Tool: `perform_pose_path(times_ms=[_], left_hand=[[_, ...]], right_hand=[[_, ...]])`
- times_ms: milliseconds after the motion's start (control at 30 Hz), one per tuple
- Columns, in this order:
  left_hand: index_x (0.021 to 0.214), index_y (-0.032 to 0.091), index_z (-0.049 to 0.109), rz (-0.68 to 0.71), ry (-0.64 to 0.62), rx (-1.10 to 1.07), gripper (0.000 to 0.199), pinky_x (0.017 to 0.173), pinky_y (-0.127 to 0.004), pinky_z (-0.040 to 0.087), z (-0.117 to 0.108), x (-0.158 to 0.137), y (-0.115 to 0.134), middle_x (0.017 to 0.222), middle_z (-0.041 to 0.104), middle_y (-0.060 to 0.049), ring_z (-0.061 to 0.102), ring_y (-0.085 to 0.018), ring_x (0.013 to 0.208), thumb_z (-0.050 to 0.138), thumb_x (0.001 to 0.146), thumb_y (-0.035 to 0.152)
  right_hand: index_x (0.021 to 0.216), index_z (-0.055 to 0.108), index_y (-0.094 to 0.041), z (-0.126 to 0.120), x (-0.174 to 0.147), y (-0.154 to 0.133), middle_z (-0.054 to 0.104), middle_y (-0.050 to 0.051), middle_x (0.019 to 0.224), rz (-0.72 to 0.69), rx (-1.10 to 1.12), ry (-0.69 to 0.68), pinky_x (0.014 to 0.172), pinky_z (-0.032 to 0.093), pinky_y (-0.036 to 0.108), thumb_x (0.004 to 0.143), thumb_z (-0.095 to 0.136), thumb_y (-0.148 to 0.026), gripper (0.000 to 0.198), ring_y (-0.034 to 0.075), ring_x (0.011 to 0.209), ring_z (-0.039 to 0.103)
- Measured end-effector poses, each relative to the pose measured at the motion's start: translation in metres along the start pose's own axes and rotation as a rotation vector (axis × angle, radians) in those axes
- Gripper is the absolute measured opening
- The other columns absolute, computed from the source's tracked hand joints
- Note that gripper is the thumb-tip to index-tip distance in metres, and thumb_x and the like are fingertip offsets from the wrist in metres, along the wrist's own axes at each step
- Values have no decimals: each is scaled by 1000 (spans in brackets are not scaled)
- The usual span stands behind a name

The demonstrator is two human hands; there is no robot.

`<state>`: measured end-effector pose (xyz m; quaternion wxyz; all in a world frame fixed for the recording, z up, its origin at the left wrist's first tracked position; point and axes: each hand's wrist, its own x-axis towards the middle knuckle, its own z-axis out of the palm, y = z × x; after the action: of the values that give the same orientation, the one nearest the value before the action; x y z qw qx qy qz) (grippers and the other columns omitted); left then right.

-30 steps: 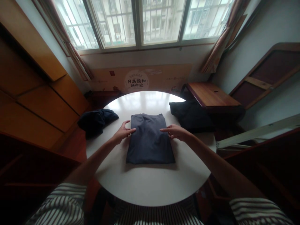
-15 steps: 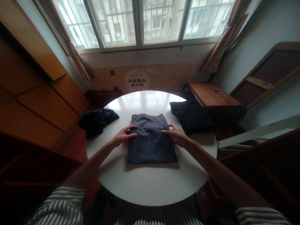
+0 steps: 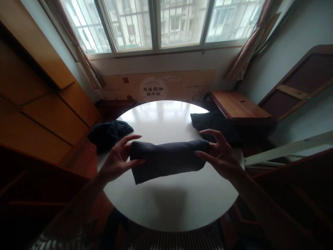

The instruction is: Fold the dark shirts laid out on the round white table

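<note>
A folded dark grey garment [image 3: 169, 158] hangs raised above the round white table, bent over along its top edge. Whether it is a shirt or trousers I cannot tell. My left hand [image 3: 121, 158] grips its left end, thumb on the near face and some fingers behind. At the right end my right hand [image 3: 220, 152] holds it the same way, with the index finger lifted off the cloth. A crumpled dark navy cloth [image 3: 110, 133] lies at the table's left edge. On the right lies a black folded cloth [image 3: 215, 125], partly behind my right hand.
The round white table [image 3: 166, 208] stands before me, with the garment's shadow on its near part. Behind it to the right is a wooden bench [image 3: 239, 104]. Wooden cabinets [image 3: 52, 114] rise on the left, and a window [image 3: 179, 24] spans the far wall.
The grey garment lay flat on the table; now it is lifted toward me and folded over into a narrower, wide bundle. Both hands rose with it and moved farther apart.
</note>
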<state>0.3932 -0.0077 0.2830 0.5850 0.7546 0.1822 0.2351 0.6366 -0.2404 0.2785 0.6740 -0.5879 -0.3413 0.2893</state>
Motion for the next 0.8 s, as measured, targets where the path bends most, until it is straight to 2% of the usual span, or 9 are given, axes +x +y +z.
perform_pose_path(times_ms=[67, 133, 300, 400, 500, 600, 667, 733, 800], left_hand=[[134, 22, 51, -15, 7, -50, 78, 78, -32, 59, -2, 7, 8, 99, 70, -5, 69, -20, 87, 88, 66, 27], [132, 21, 51, -74, -2, -127, 75, 76, -30, 59, 1, 27, -2, 98, 70, -5, 69, -20, 86, 88, 67, 30], [127, 14, 47, -369, 44, -156, 84, 64, -25, 52, 15, 87, -69, 86, 68, -5, 66, -16, 72, 93, 60, 35], [127, 15, 45, -434, 37, -119, 90, 61, -24, 48, 15, 95, -97, 86, 66, -5, 65, -16, 70, 95, 56, 37], [129, 17, 42, -422, 28, -140, 93, 63, -24, 48, 7, 89, -109, 88, 65, -5, 65, -16, 72, 95, 55, 38], [126, 17, 46, -392, 80, 7, 82, 64, -27, 50, -2, 83, -109, 93, 64, -7, 64, -17, 74, 91, 61, 38], [121, 16, 52, -241, 145, 254, 62, 68, -30, 52, -1, 82, -102, 100, 63, -9, 64, -19, 80, 83, 72, 38], [118, 16, 57, 1, 154, 486, 38, 80, -33, 53, 9, 85, -89, 107, 63, -11, 64, -21, 92, 67, 87, 35], [121, 15, 59, 224, 45, 647, 29, 97, -36, 49, 29, 89, -77, 118, 63, -13, 62, -22, 108, 49, 96, 28]], right_hand=[[127, 50, -35, 0, 5, -9, 63, -2, 75, 8, 23, 36, 58, 56, 30, 63, 88, -35, 75, 18, 64, 62], [131, 48, -35, -1, 23, -2, 63, -1, 79, 56, 60, 51, 60, 56, 29, 65, 87, -36, 77, 18, 69, 64], [144, 35, -26, -4, 81, 61, 64, -2, 80, 381, 55, 75, 56, 55, 24, 56, 89, -20, 103, 18, 68, 67], [148, 26, -27, -9, 93, 92, 66, -2, 81, 443, 98, 64, 58, 56, 26, 52, 87, -11, 115, 19, 70, 69], [148, 23, -30, -17, 92, 101, 69, -1, 83, 381, 127, 19, 61, 57, 28, 54, 86, -13, 114, 20, 72, 70], [140, 39, -25, -24, 91, 96, 71, 2, 87, 312, -56, 11, 67, 58, 32, 59, 86, -22, 93, 22, 77, 71], [128, 54, -19, -21, 93, 89, 71, 9, 95, 166, -393, 84, 75, 58, 37, 69, 81, -29, 65, 26, 84, 70], [119, 62, -15, -6, 96, 80, 68, 16, 110, -95, -775, 137, 90, 54, 43, 83, 69, -32, 41, 30, 101, 67], [122, 63, -13, 16, 98, 76, 64, 18, 124, -356, -1017, 29, 104, 45, 44, 95, 52, -30, 34, 30, 117, 60]])
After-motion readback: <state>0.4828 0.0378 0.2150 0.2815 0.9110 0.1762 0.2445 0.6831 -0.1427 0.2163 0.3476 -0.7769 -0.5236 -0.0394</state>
